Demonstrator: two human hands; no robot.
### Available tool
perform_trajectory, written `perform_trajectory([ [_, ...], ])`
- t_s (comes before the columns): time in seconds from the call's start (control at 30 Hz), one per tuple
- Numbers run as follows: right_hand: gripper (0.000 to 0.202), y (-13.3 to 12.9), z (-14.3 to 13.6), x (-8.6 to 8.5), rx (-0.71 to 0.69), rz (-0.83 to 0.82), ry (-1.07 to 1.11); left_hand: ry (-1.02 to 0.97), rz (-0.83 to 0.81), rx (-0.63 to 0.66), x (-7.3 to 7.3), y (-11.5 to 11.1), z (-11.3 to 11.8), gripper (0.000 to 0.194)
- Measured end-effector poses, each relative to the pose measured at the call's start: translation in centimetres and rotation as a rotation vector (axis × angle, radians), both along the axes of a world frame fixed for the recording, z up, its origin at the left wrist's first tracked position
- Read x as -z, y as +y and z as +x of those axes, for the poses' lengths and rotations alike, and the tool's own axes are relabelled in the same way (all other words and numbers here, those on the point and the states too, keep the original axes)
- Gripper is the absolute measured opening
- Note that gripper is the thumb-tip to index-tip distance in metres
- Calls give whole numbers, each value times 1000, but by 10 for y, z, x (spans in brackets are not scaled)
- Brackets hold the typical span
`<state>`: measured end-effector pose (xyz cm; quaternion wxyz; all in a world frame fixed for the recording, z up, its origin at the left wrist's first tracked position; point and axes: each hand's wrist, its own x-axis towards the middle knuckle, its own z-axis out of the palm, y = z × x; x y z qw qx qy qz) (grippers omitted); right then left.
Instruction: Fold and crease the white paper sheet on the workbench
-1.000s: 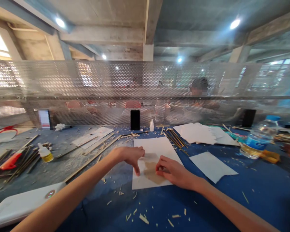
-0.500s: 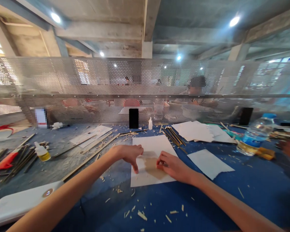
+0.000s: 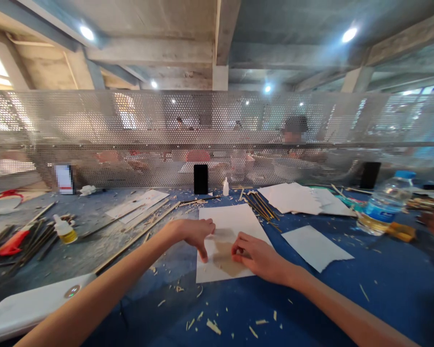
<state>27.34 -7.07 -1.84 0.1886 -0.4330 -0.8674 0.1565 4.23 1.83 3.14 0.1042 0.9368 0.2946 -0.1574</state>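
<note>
A white sheet of paper (image 3: 235,217) lies on the blue table in front of me. My left hand (image 3: 197,234) rests along its left edge, thumb and fingers apart, holding nothing. Over the sheet's right part is my right hand (image 3: 256,256), its thumb and fingertips curled together in a pinch. Whatever is between those fingertips is too small or hidden to make out. Between my hands the paper shows a tan patch (image 3: 222,258); I cannot tell whether it is a shadow or a thin piece.
Thin sticks (image 3: 262,207) lie beyond the sheet, with a small white bottle (image 3: 226,186) and a black phone (image 3: 200,179). A torn sheet (image 3: 316,246) and a water bottle (image 3: 385,205) are rightward. Leftward are a glue bottle (image 3: 65,230) and a white device (image 3: 36,303). Wood scraps litter the table.
My right hand has shifted slightly left and toward me over the paper, and the tan patch has shifted with it. My left hand stays in place on the sheet.
</note>
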Motion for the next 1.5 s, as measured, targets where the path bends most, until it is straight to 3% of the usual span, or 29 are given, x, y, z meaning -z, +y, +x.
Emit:
perform_trajectory([
  [0.17,11,2,1,1,71,138,-47,27,10,14,-2,-1,1,71],
  [0.37,7,-1,0,0,-30,3,6,35,11,-3,-1,0,1,74],
  [0.57,9,4,6,-1,63,58,16,59,23,4,-1,-1,1,74],
  [0.73,7,-3,-2,-4,-63,-95,49,52,27,11,-1,-1,2,73],
  [0.93,10,1,1,-1,5,30,24,46,25,4,2,1,1,73],
  [1.13,7,-6,-4,-3,-69,-78,62,50,25,6,1,1,1,74],
  [1.5,6,-6,-4,-3,-90,-94,95,46,11,15,-2,-2,1,73],
])
